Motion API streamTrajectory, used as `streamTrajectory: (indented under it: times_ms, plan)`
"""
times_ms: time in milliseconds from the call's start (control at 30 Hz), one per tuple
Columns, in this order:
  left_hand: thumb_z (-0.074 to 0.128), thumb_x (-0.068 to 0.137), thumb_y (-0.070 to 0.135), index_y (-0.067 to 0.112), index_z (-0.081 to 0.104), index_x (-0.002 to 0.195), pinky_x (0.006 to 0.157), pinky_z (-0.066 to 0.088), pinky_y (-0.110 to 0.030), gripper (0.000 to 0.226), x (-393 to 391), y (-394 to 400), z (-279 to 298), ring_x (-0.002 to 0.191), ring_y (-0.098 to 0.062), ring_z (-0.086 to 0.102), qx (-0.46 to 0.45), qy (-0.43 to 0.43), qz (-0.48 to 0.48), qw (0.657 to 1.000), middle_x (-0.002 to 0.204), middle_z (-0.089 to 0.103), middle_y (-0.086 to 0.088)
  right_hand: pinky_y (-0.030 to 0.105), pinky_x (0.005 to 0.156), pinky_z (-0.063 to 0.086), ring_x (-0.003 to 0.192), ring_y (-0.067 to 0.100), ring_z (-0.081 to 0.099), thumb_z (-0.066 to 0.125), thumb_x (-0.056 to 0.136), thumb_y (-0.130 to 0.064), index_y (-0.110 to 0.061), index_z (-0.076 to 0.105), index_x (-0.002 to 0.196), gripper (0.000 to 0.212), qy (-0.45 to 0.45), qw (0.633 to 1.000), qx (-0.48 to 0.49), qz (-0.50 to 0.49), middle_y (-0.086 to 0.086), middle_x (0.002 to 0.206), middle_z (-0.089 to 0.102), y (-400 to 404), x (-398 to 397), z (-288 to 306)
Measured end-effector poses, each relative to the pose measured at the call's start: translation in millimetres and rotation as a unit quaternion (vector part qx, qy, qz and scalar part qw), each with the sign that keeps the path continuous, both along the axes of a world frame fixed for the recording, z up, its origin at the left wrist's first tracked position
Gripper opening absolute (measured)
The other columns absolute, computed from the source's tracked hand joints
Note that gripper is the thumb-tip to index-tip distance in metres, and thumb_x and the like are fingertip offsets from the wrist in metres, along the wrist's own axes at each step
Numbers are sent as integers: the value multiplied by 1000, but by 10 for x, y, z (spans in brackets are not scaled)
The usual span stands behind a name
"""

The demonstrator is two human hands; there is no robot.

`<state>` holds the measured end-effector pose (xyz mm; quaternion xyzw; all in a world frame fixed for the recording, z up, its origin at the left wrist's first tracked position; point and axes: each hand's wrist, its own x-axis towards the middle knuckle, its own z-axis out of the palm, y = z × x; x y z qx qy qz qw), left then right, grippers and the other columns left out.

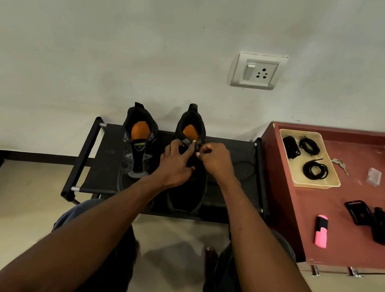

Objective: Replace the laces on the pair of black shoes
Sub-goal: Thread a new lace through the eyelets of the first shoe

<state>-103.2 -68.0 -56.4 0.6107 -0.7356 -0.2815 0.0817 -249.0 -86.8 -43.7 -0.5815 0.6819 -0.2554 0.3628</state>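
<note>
I am seated facing a low black fabric-topped shoe rack [111,155] set against the wall, and the pair of black shoes with orange insoles stands on it, heels toward the wall. The left black shoe [136,145] sits untouched with bare eyelets, its grey tongue lying open. Both my hands are on the right black shoe [188,170]. My left hand [175,166] rests over its tongue with the fingers spread, steadying the upper near the far eyelets. My right hand [213,158] is curled, its thumb and forefinger pinching something small at the top eyelet row; I judge it to be the tip of a black lace, but it is too dark against the shoe to be sure. A loose black lace [245,171] loops on the rack just right of the shoe. To the right, on a dark red wooden tray-top table [348,243], a shallow yellow plastic tray [333,179] holds three coiled black laces [315,169], well apart from the shoes. The risk from here, as I see it, is losing the lace tip: black on black in poor light, I could miss the eyelet or thread the wrong one and end up with uneven lengths. If my left hand eases off, the upper could fold and hide the hole.
</note>
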Motion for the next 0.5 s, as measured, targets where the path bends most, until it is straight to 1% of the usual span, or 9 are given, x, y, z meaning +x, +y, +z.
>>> streamTrajectory:
  times_ms: [67,133,200,267,333,400,433,467,500]
  plan:
    - [61,92,25,36,7,158,116,24,-44,86,81,-48,38,131,-34,24,-18,34,-2,999,136,26,-11,21,53,36,57,10,49,71,90,-13,-21,53,56,40,6,1000,-9,-1,1,63,55,3,60,-7]
    - [62,91,21,35,11,158,115,26,-41,86,130,-96,66,128,-32,26,-13,51,-4,999,131,28,-9,24,56,37,59,16,51,70,90,-13,-21,50,55,41,18,1000,-15,-6,1,61,54,7,103,7]
    - [65,91,25,30,20,158,117,27,-42,81,152,-135,78,133,-34,24,-10,32,-11,999,136,25,-10,27,59,37,63,21,52,68,89,-11,-21,51,54,40,38,999,-16,0,3,63,55,2,115,8]
    - [68,88,30,28,26,155,118,27,-48,79,168,-178,69,138,-37,20,-27,7,-18,999,146,19,-11,31,58,39,66,26,55,65,87,-10,-19,47,49,43,42,999,-12,-5,6,61,55,-37,99,-2]
    - [73,85,33,28,31,152,116,29,-52,80,182,-221,58,141,-38,19,-37,6,-18,999,152,15,-10,28,53,36,73,30,60,60,87,-12,-11,48,53,36,80,997,-8,-5,5,63,53,-70,58,-11]
    - [77,83,35,30,34,151,114,34,-52,80,191,-247,55,141,-37,21,-30,21,-9,999,154,14,-6,24,52,30,70,25,56,55,89,-14,-4,55,63,28,71,997,-19,-18,5,60,52,-95,16,40]
    - [77,83,36,30,34,151,113,35,-51,81,195,-249,52,142,-37,22,-26,25,-5,999,155,13,-5,26,54,35,64,22,54,56,86,-11,2,59,66,25,2,998,-26,-57,9,59,55,-85,15,129]
    - [78,83,36,30,33,152,113,36,-50,83,199,-249,49,143,-36,21,-22,26,-2,999,156,12,-4,28,54,40,56,21,55,57,83,-6,6,61,66,21,-112,987,-24,-110,14,58,59,-59,14,265]
    - [78,83,36,29,32,152,113,36,-50,84,204,-248,50,144,-35,21,-20,28,1,999,157,11,-3,29,51,44,50,21,56,56,80,-2,6,62,65,18,-247,954,-28,-166,16,57,62,-58,-22,392]
